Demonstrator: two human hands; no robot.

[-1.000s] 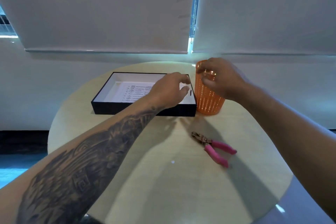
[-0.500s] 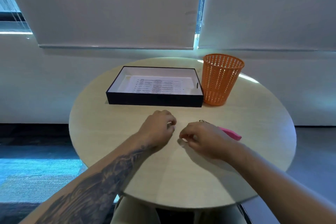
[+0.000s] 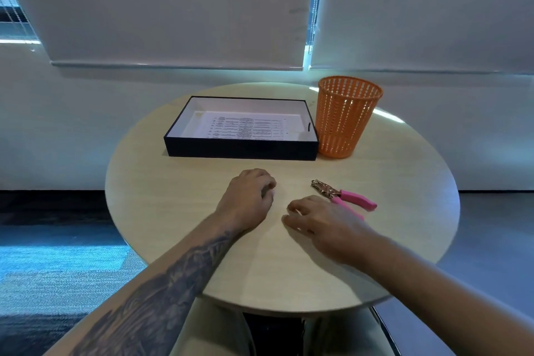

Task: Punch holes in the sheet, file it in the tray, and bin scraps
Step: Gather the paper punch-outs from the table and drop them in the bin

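The big round table with a light wooden top (image 3: pixel 179 211) holds everything. White roller blinds (image 3: pixel 179 6) hang on the wall behind the table.

At the back of the table sits a flat black tray with white inside walls (image 3: pixel 242 150). A white printed sheet of paper (image 3: pixel 245 127) lies flat inside that tray. Right beside the tray, on its right end and touching or almost touching it, stands an orange plastic bin with slotted sides (image 3: pixel 344 121). It stands upright. The slots are too small to show what is inside.

In front of the tray, two bare arms reach onto the table. The left hand (image 3: pixel 248 199) is curled into a loose fist, knuckles up, and rests on the wood. I cannot tell if it holds anything. The right hand (image 3: pixel 320 222) lies palm down with fingers a little bent, and nothing shows in it.

In front of the bin lies a small metal hole punch with pink handles (image 3: pixel 344 195). The right hand hides part of one pink handle. Nothing stands between the hands and the tray.
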